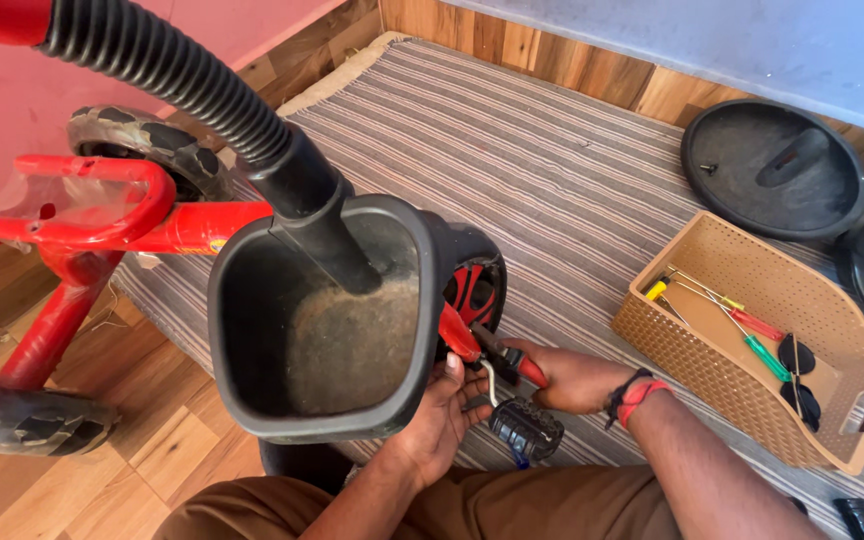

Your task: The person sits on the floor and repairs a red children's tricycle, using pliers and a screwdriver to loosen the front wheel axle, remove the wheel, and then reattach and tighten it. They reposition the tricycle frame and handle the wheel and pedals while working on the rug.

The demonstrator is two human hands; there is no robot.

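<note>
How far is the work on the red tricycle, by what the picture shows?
Looks done: the red tricycle already lies upturned on the striped mat, and tools wait in the brown basket. In hand: the left hand steadies the area beside the black pedal, while the right hand grips red-handled pliers there. Left: the pedal is still attached; two black discs lie aside.

Passage from the left is being blocked by the black tricycle seat point(327, 320) and the corrugated hose point(182, 85) above it. Open room is being left over the striped mat point(552, 180), far and right of the pedal point(524, 428). Further right, the way is being narrowed by the woven basket point(752, 340).
</note>
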